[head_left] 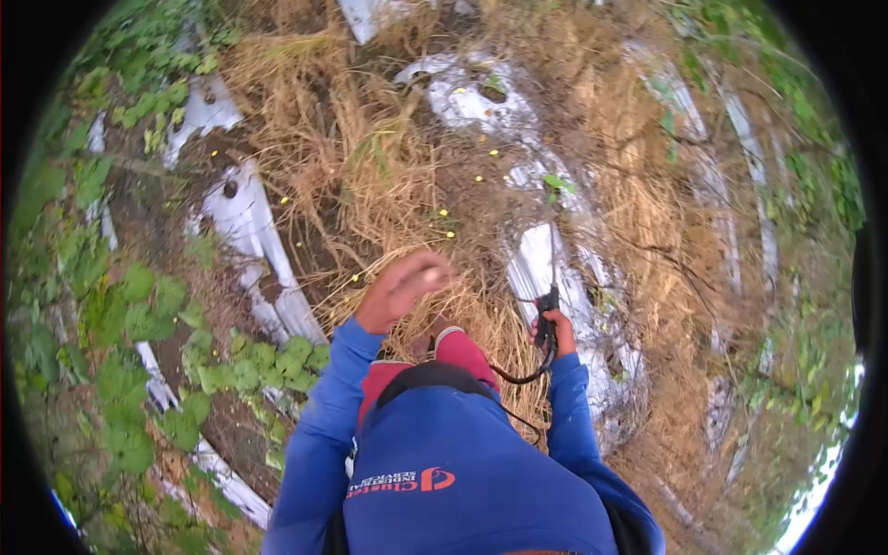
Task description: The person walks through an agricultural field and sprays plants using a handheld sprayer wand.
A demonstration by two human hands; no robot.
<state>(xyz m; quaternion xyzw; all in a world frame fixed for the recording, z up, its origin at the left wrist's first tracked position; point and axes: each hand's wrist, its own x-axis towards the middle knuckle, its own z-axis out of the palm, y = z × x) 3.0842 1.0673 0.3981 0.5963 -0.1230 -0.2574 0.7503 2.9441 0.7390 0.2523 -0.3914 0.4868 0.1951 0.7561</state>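
Observation:
My right hand (555, 331) is closed around the black handle of a spray wand (548, 302), whose thin rod points forward over the plastic sheeting. A black hose (523, 377) curves from the handle back toward my waist. In front of my body, to the left, my left hand (410, 282) is raised above the straw; its fingers look curled and are smeared, and whether they hold anything cannot be made out. Near the rod's far end a small green plant (558, 183) grows beside torn silver sheeting (541, 264).
Dry straw (342, 139) lies between strips of torn sheeting. Leafy vines (139, 314) spread on the left, and more greenery (805, 102) edges the right. Another silver strip (254, 217) lies left of the straw. Small yellow pieces dot the ground. A foot shows below my left hand.

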